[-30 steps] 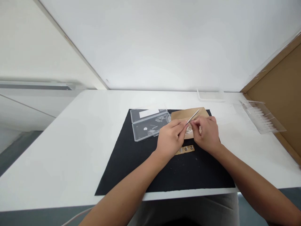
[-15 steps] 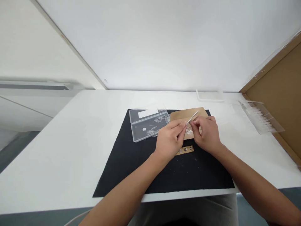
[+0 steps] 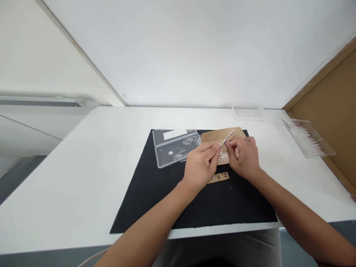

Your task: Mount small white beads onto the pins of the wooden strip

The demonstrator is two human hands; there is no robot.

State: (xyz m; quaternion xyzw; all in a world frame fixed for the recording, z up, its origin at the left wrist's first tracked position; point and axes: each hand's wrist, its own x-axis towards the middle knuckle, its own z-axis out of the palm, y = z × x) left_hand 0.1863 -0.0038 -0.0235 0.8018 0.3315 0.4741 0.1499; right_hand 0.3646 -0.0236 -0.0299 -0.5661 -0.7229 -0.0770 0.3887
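My left hand (image 3: 202,160) is closed in a pinch on a thin silver-grey stick (image 3: 228,137), which slants up and away to the right. Close beside it, my right hand (image 3: 244,155) has its thumb and index finger pressed together near the stick. Whatever they hold is too small to make out. Both hands are over a brown paper sheet (image 3: 213,135) with a small pile of clear pieces (image 3: 223,154) on it. Nearer to me, partly behind my left hand, a brown strip (image 3: 221,177) bears several small metal pieces.
Left of my hands lies an open clear plastic box (image 3: 164,157) holding clear slivers. Everything here rests on a black mat (image 3: 155,193) over a white table (image 3: 83,178). Farther back are a clear tray (image 3: 248,118) and a rack of clear tips (image 3: 310,141), near a cardboard panel (image 3: 330,107).
The stick's far tip has shifted very slightly left. Both hands stay in nearly the same place, with their grips unchanged.
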